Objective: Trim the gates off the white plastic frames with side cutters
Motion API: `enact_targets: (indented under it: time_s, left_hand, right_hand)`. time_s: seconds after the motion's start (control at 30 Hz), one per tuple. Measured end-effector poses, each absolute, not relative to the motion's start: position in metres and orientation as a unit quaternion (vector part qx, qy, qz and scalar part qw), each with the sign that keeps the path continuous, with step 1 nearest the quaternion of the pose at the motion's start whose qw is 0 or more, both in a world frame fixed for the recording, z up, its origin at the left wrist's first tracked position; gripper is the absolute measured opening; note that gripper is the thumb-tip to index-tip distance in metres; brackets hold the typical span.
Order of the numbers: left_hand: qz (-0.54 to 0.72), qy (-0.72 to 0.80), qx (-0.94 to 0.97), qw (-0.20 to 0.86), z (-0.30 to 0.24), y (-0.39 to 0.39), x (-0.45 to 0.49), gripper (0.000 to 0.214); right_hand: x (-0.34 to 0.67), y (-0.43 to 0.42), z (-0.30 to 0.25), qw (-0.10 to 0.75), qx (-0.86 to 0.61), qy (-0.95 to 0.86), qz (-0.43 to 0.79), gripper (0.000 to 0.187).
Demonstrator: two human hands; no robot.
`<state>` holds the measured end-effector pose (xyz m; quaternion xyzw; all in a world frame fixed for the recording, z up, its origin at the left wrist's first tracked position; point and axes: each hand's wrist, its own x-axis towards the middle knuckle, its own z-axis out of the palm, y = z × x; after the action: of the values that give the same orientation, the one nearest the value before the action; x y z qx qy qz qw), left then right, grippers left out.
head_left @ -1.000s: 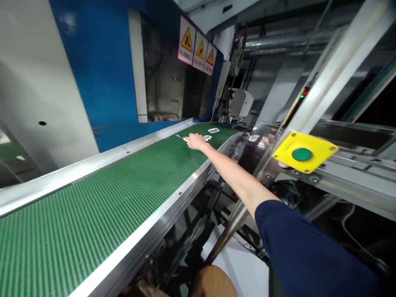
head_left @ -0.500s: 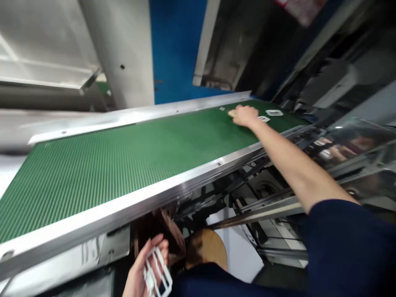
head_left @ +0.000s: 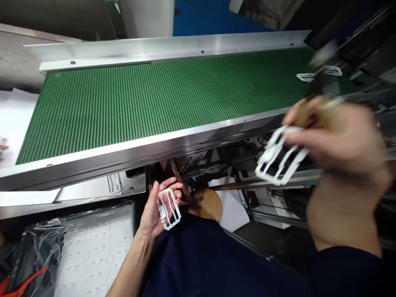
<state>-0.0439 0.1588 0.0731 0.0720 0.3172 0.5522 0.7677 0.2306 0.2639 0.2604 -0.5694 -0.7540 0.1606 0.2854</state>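
Frame (head_left: 269,155), white openwork, is pinched by one edge between thumb and fingers of the right hand (head_left: 343,136). Looks light, stiff, probably smooth; thin bars might snap, so outer rim seems the safer hold. Blurred item in same hand: cannot identify. Lower left of that grip, left hand (head_left: 151,217) holds a second frame (head_left: 162,211), fingers curled behind. Beyond the right grip, near rail (head_left: 185,142) stands before green belt (head_left: 148,103).
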Motion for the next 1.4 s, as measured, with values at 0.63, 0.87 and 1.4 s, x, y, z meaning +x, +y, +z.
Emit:
enact_targets:
  time_s: [0.63, 0.87, 1.4]
  left_hand:
    - [0.44, 0.343, 0.079, 0.826, 0.05, 0.136, -0.055, 0.056]
    - [0.441, 0.41, 0.145, 0.785, 0.05, 0.145, -0.069, 0.034]
    - [0.222, 0.505, 0.399, 0.733, 0.051, 0.182, -0.092, 0.018]
  right_hand:
    - [0.129, 0.15, 0.081, 0.302, -0.497, -0.408, 0.704, 0.026]
    - [0.124, 0.145, 0.084, 0.318, -0.503, -0.435, 0.675, 0.018]
    - [0.136, 0.152, 0.07, 0.289, -0.457, -0.417, 0.731, 0.028]
